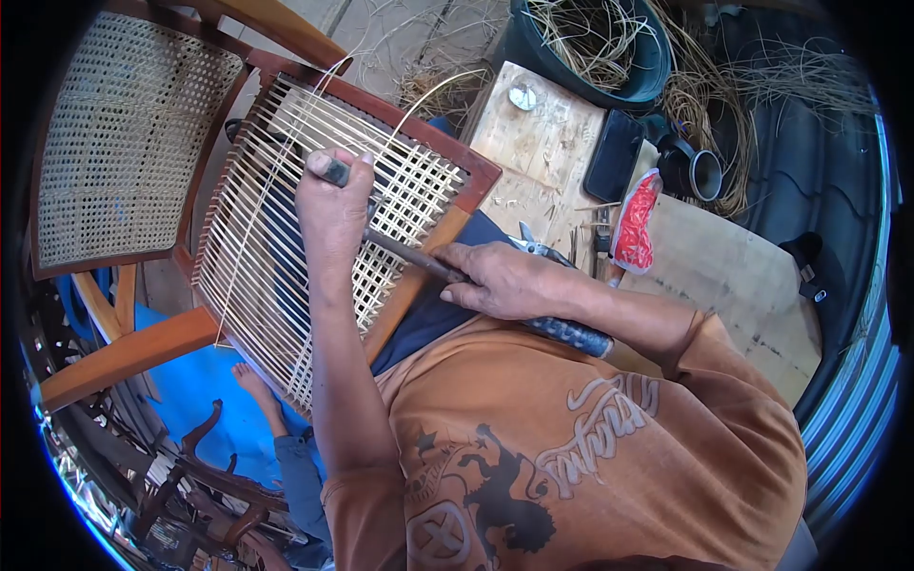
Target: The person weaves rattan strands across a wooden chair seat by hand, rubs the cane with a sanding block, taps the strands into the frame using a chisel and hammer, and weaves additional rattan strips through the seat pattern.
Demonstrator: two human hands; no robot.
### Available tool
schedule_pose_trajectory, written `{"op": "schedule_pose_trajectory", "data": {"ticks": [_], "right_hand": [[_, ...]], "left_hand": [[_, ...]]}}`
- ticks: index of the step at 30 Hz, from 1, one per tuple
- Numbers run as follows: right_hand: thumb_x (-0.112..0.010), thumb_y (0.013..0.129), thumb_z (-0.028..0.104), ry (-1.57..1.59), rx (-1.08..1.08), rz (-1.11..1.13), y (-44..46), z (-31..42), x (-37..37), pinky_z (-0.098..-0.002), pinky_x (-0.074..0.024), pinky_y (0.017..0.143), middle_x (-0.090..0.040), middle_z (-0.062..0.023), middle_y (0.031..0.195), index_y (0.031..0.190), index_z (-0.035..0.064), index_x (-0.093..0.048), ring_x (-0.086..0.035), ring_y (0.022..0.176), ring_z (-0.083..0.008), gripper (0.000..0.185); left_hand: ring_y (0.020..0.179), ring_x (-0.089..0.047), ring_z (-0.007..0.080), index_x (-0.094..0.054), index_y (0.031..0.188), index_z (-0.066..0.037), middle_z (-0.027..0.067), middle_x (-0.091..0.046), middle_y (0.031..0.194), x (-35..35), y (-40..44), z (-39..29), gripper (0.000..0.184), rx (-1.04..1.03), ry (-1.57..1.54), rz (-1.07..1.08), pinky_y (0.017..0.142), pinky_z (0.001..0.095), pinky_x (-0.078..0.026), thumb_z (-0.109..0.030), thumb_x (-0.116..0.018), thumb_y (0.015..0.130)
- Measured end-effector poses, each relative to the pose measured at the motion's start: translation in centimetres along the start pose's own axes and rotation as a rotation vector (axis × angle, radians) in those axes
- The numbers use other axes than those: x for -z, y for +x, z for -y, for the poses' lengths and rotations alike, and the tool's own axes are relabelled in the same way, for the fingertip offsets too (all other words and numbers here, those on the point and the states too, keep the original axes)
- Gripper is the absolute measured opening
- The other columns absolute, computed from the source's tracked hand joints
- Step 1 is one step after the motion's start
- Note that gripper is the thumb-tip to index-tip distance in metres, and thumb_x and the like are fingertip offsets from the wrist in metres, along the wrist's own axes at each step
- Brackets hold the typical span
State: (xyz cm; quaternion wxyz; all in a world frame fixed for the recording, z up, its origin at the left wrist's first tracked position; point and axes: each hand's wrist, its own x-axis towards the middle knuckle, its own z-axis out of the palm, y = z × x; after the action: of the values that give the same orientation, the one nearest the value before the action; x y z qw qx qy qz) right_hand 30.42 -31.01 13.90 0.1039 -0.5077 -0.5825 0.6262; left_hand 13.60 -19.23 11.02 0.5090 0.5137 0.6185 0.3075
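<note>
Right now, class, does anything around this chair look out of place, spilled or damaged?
Mostly the loose cane: it lies tangled beside the bucket rather than inside, so perhaps spilled. One strand arcs over the edge of the seat, out of line with the rest. Nothing looks clearly broken.

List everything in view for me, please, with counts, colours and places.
Chair: one, brown, left
Bucket: one, dark green, top
Cane strands: many, tan, on seat, in and around bucket
Boards: at least two, pale, right
Phone: one, black, upper board
Disc: one, silvery, upper board
Cup: one, dark, near phone
Wrapped item: one, red, below phone
Cutters: one, silvery, centre
Cylinder: one, blue, below cutters
Sheet: one, blue, lower left
Curved wood: several, dark, lower left
Corrugated sheet: one, bluish, right
Other person: at least one, blue clothing, lower left
Rod: one, dark brown, over seat
Shirt: one, brown, bottom
Left hand: one, bare, over seat, gripping tool
Right hand: one, bare, holding rod
</note>
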Motion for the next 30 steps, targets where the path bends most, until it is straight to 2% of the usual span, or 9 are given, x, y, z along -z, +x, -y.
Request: {"op": "schedule_pose_trajectory", "data": {"ticks": [2, 5, 8, 14, 18, 21, 24, 27, 30], "right_hand": [[-0.055, 0.089, 0.021, -0.005, -0.016, 0.056, -0.2, 0.8, 0.2, -0.0478, -0.0477, 0.077, -0.062, -0.0283, 0.089, 0.105, -0.004, -0.051, -0.061, 0.088, -0.0437, 0.03], [-0.057, 0.09, 0.023, 0.096, -0.063, 0.047, 0.0, 1.0, 1.1, -0.0424, -0.0485, 0.077, -0.062, -0.0268, 0.092, 0.119, -0.0041, -0.049, -0.062, 0.088, -0.0408, 0.04], [-0.058, 0.089, 0.023, 0.005, -0.069, -0.023, 0.1, 0.9, 0.6, -0.0474, -0.0483, 0.077, -0.062, -0.0277, 0.089, 0.104, -0.0039, -0.052, -0.061, 0.089, -0.043, 0.032], [-0.058, 0.089, 0.024, 0.017, -0.024, -0.021, -0.5, 0.0, 0.8, -0.0463, -0.0476, 0.079, -0.062, -0.0273, 0.09, 0.107, -0.0039, -0.051, -0.06, 0.09, -0.0435, 0.034], [-0.058, 0.088, 0.023, 0.08, 0.011, -0.049, -1.3, -0.2, 0.5, -0.0465, -0.0475, 0.079, -0.062, -0.0277, 0.09, 0.108, -0.0037, -0.051, -0.06, 0.089, -0.0433, 0.034], [-0.059, 0.089, 0.022, -0.008, -0.076, 0.052, -1.3, 0.7, 0.5, -0.0391, -0.0493, 0.082, -0.063, -0.026, 0.101, 0.128, -0.0054, -0.044, -0.063, 0.094, -0.0373, 0.049], [-0.059, 0.089, 0.022, 0.044, -0.065, 0.085, -1.1, 0.3, -0.2, -0.0394, -0.0491, 0.083, -0.062, -0.0266, 0.101, 0.127, -0.0057, -0.044, -0.062, 0.095, -0.0377, 0.05], [-0.058, 0.088, 0.021, 0.087, -0.005, 0.026, -1.1, 0.0, -0.7, -0.0474, -0.0472, 0.079, -0.062, -0.0286, 0.09, 0.113, -0.004, -0.049, -0.06, 0.09, -0.0436, 0.036], [-0.058, 0.088, 0.021, 0.089, 0.035, -0.015, -0.8, -0.2, -1.1, -0.0473, -0.0475, 0.079, -0.062, -0.0282, 0.09, 0.112, -0.004, -0.049, -0.06, 0.089, -0.0436, 0.036]], "left_hand": [[0.056, -0.046, 0.006, -0.055, 0.078, -0.005, -0.0021, -0.052, 0.065, -0.1, 0.2, 0.2, 0.017, 0.0, 0.03, -0.002, 0.054, 0.024, -0.041, -0.013, -0.068, 0.083], [0.057, -0.047, 0.0073, -0.055, 0.079, -0.004, -0.0006, -0.053, 0.066, -0.1, 0.4, -0.1, 0.017, -0.048, 0.059, 0.02, 0.056, 0.0252, -0.043, -0.013, -0.068, 0.083], [0.058, -0.047, 0.0066, -0.055, 0.079, -0.004, -0.001, -0.052, 0.066, -0.6, 0.2, -1.4, 0.017, -0.002, 0.122, 0.023, 0.056, 0.0247, -0.043, -0.013, -0.068, 0.083], [0.058, -0.047, 0.0062, -0.054, 0.08, -0.005, -0.0013, -0.053, 0.067, 0.1, 0.4, -1.2, 0.016, 0.001, 0.08, 0.075, 0.056, 0.0235, -0.042, -0.012, -0.068, 0.084], [0.059, -0.046, 0.0053, -0.054, 0.082, -0.005, -0.0027, -0.052, 0.068, 1.0, 0.0, -2.4, 0.016, 0.01, 0.005, -0.031, 0.058, 0.0221, -0.04, -0.013, -0.068, 0.084], [0.059, -0.045, 0.0048, -0.054, 0.082, -0.005, -0.003, -0.051, 0.068, 1.9, 0.1, -1.6, 0.016, 0.007, 0.024, -0.045, 0.057, 0.0221, -0.04, -0.013, -0.069, 0.084], [0.059, -0.045, 0.0051, -0.054, 0.082, -0.005, -0.0028, -0.051, 0.068, 2.0, -0.4, -1.0, 0.017, 0.032, 0.024, -0.021, 0.057, 0.0218, -0.04, -0.013, -0.069, 0.083], [0.059, -0.045, 0.0049, -0.054, 0.082, -0.005, -0.0027, -0.05, 0.068, 1.5, -0.7, 0.4, 0.017, 0.014, 0.06, -0.025, 0.056, 0.0221, -0.04, -0.012, -0.069, 0.083], [0.059, -0.046, 0.0049, -0.054, 0.081, -0.005, -0.0022, -0.051, 0.067, 1.1, -0.8, 0.2, 0.017, 0.047, 0.03, -0.026, 0.055, 0.0223, -0.04, -0.012, -0.069, 0.083]]}}
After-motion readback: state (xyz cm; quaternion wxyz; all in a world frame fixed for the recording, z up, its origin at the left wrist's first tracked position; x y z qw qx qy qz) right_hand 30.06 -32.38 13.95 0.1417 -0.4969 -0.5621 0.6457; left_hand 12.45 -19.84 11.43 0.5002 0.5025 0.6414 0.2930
